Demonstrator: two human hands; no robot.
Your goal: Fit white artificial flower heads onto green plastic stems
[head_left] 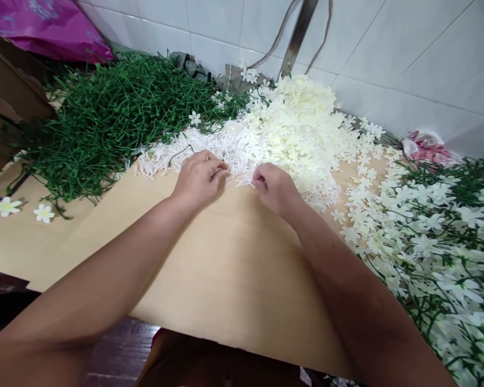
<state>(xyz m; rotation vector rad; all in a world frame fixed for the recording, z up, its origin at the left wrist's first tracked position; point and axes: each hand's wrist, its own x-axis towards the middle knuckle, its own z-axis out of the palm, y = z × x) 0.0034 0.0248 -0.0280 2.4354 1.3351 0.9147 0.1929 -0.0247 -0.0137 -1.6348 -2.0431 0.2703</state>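
My left hand (pixel 200 177) is closed in a pinch at the near edge of a pile of thin white stamens (pixel 213 141). A green plastic stem (pixel 180 152) curves out from behind its knuckles and appears held in the fingers. My right hand (pixel 277 188) is closed a short way to the right, curled at the stamens' edge; what its fingers hold is hidden. Just beyond it lies a large heap of loose white-yellow artificial petals (pixel 302 123). A mound of green plastic stems (pixel 125 102) spreads to the left.
Brown cardboard (pixel 226 269) covers the work surface. Assembled white flowers on green stems (pixel 435 247) pile up at the right. Two loose flowers (pixel 6 207) lie at left, near a cardboard box (pixel 8 80) and a pink bag (pixel 60 32). A tiled wall (pixel 419 48) stands behind.
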